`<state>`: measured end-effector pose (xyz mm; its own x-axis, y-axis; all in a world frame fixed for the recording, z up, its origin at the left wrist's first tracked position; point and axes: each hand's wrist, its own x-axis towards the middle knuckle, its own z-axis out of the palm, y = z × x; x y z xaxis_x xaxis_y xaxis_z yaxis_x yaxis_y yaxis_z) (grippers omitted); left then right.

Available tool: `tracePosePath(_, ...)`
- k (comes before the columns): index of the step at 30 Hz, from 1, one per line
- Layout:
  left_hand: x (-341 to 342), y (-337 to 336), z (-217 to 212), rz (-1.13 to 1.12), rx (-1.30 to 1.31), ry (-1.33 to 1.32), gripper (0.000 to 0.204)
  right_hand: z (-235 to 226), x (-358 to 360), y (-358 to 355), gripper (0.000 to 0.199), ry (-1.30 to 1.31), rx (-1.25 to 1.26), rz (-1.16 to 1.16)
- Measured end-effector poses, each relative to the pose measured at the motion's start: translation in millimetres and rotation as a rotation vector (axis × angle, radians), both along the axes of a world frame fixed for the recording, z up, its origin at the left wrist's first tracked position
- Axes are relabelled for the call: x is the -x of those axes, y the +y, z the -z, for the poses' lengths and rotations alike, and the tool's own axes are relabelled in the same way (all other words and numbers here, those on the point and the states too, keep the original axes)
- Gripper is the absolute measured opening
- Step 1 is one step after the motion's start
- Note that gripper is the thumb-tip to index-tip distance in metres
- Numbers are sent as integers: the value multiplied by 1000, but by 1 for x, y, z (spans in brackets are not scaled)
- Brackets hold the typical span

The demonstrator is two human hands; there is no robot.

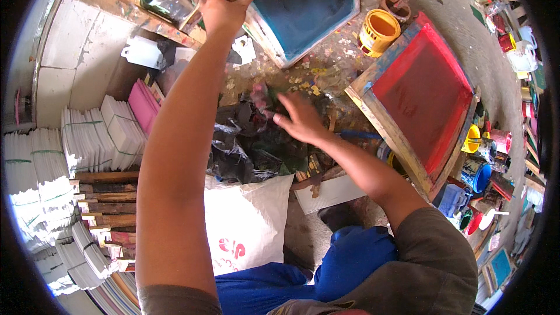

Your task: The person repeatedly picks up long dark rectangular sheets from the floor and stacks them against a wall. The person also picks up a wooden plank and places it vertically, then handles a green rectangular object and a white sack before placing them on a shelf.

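Observation:
At the top, my left hand [224,13] is closed on the near left edge of a screen printing frame [306,9] with blue mesh and a pale rim. Its thumb lies over the rim, and the other fingers are mostly hidden. The frame is tilted. My right hand [300,118] is lower, over the middle, slightly blurred, with thumb and forefinger apart. Just beyond its fingertips is a small pinkish, dark-stained rag [261,98]; I see no firm grip on it. Crumpled black plastic [245,146] lies beneath and left of that hand.
To the right leans a red-edged screen frame [423,96], with a yellow paint tub [379,32] behind it. Stacks of white paper [87,137] fill the left side. A white sack [248,216] lies before my knees. Several paint pots, including a blue one [476,175], stand far right.

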<state>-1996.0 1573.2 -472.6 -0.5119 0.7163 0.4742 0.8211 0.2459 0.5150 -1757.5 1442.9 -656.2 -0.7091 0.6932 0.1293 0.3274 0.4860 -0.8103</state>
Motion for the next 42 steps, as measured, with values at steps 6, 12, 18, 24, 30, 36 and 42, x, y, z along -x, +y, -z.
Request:
tracePosePath(6, -4, -18, 7, 19, 147, -189, 121, 21, -32, 68, 79, -332, 176, 569)
tracePosePath(12, 2, -147, 65, -95, 299, -276, 91, 27, -12, -5, 62, -425, -6, -55)
tracePosePath(18, -19, -321, 122, -271, 853, -170, 104, -10, 5, -27, 39, -338, 270, -238)
tracePosePath(24, -22, -366, 171, -141, 807, -422, 105, -49, 67, 5, 16, -483, -330, -329)
tracePosePath(30, -38, -368, 175, -123, 807, -407, 103, -33, 198, 37, 42, -381, -538, -531)
tracePosePath(36, -44, -368, 180, -152, 755, -484, 99, -2, 288, 62, 91, -707, -579, -655)
tracePosePath(42, -45, -366, 185, -180, 764, -491, 101, 1, 302, 42, 99, -692, -465, -545)
